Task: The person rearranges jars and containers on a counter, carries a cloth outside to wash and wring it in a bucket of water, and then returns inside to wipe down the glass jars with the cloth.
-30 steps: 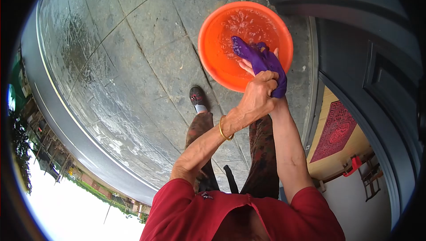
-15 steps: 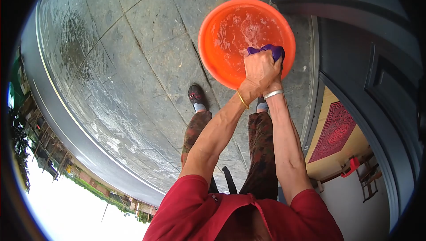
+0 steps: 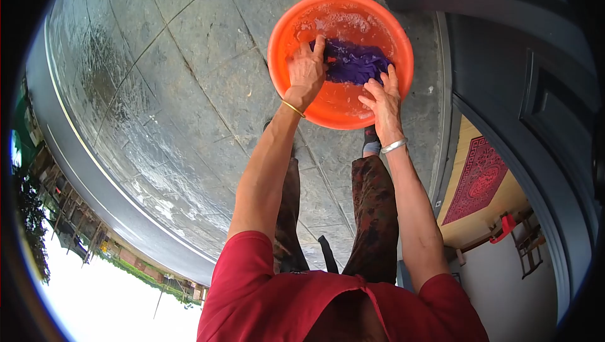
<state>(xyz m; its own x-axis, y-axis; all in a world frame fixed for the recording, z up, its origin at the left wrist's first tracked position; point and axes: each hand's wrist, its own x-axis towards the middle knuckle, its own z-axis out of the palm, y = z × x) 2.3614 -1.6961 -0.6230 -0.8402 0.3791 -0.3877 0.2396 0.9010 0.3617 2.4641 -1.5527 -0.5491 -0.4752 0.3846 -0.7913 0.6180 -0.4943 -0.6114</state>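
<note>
An orange basin (image 3: 277, 71) with sudsy water stands on the paving. A dark purple cloth (image 3: 356, 61) lies spread in the water. At its left end is my left hand (image 3: 307, 68), fingers apart, with the index finger stretched along the cloth's edge and a gold bangle on the wrist. My right hand (image 3: 384, 96), with a silver bangle, is by the cloth's lower right corner, its fingers spread and the fingertips near or on the fabric. Neither hand is closed round the cloth.
Grey stone paving (image 3: 208, 90) surrounds the basin, wet at the left. On the right stands a dark door (image 3: 491, 71), beside a doorway with a red patterned mat (image 3: 479, 181). A road (image 3: 88, 172) curves along the far left.
The purple cloth, earlier around my right hand and then bunched between both hands, now lies loose in the water. My hands have moved apart, the left one to the left, and opened.
</note>
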